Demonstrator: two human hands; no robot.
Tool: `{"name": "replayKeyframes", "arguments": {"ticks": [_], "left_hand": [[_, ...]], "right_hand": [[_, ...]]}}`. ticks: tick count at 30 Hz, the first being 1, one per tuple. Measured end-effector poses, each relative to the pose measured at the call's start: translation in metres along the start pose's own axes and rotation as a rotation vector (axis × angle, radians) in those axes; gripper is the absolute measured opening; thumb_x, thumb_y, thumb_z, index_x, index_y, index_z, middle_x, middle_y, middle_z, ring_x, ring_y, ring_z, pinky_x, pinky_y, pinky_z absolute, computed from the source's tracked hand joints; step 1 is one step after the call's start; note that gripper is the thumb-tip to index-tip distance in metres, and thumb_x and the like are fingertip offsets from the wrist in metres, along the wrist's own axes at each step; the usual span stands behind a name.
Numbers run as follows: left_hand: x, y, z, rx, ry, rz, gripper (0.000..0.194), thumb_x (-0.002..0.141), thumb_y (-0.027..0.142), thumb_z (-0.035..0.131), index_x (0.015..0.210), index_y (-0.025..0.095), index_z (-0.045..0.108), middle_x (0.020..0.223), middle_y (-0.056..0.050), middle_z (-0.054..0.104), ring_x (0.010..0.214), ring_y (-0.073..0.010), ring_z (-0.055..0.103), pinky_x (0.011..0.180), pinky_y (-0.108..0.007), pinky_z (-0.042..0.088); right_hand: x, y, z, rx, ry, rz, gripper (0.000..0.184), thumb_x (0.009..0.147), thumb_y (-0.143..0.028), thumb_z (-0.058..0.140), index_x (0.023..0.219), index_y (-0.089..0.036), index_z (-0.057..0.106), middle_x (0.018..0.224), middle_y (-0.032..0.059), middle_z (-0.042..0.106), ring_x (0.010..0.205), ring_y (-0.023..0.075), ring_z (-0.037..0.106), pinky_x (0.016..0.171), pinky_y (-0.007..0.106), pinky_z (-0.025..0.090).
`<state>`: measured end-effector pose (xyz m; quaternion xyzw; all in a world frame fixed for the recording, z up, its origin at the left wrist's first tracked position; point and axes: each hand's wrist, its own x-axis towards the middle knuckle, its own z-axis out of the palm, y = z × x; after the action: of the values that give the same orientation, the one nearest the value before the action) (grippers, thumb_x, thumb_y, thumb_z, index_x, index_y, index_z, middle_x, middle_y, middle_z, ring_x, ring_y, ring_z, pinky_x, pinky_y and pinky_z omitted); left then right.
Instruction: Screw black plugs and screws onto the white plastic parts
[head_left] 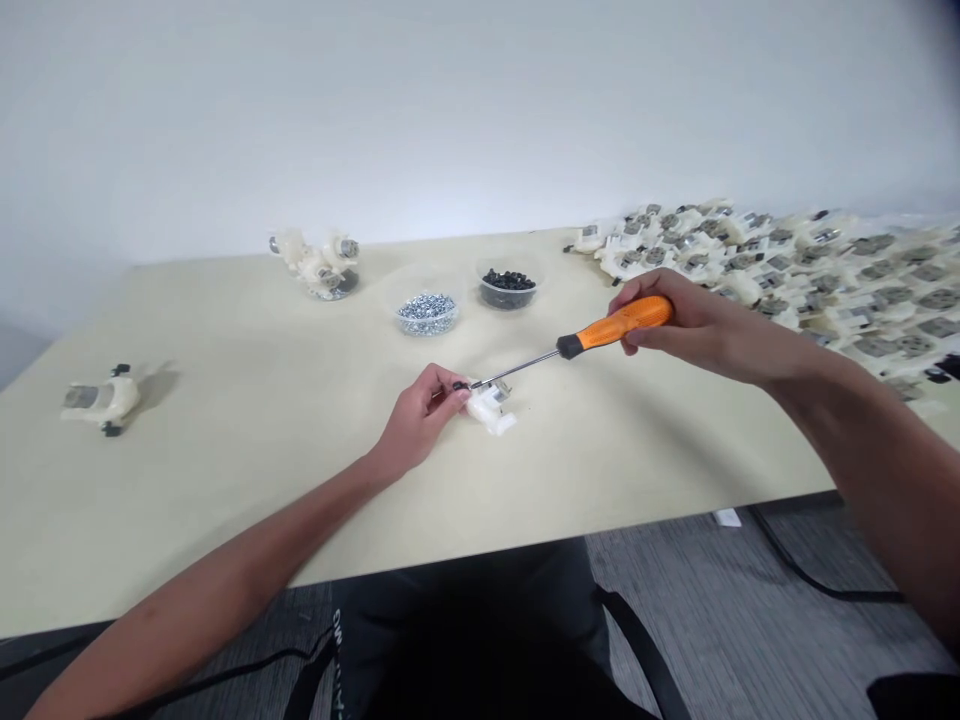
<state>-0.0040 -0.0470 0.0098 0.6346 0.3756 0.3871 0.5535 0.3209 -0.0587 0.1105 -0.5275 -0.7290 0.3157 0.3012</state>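
My right hand (690,320) is wrapped round the orange handle of a screwdriver (600,330). Its metal shaft slants down to the left, and the tip meets a small black piece (460,386) at the edge of a white plastic part (491,408). Fingers and thumb of my left hand (424,415) pinch that white part by its left end, close to the black piece. A grey metal-looking piece sits in the part's upper side. Whether a screw is under the tip is too small to tell.
Behind my hands stand a clear bowl of silvery screws (427,312) and a bowl of small black pieces (508,288). Similar white parts (315,262) rest at the back left. Another white part (101,400) lies far left. Many more white parts (757,255) cover the table's right side.
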Motion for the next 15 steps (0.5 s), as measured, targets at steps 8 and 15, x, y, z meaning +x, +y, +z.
{"name": "replayKeyframes", "arguments": {"ticks": [8,15], "left_hand": [[0.0024,-0.0003,-0.0005,0.028,0.004,0.000,0.019,0.087,0.036,0.058,0.088,0.018,0.053,0.084,-0.003,0.063,0.077,-0.0133,0.059,0.074,-0.029,0.045],[-0.0012,0.0053,0.0002,0.132,-0.046,0.008,0.020,0.086,0.037,0.058,0.086,0.018,0.050,0.096,-0.004,0.065,0.081,-0.0135,0.058,0.075,-0.029,0.045]], "right_hand": [[-0.0080,-0.0044,0.0024,-0.067,-0.027,0.121,0.030,0.089,-0.051,0.053,0.084,-0.022,0.062,0.059,0.0019,0.061,0.050,0.0159,0.053,0.051,0.032,0.039],[-0.0080,0.0000,-0.0015,-0.031,-0.002,0.050,0.034,0.084,-0.050,0.061,0.107,-0.025,0.060,0.077,0.0033,0.067,0.075,0.0213,0.062,0.068,0.035,0.044]]}}
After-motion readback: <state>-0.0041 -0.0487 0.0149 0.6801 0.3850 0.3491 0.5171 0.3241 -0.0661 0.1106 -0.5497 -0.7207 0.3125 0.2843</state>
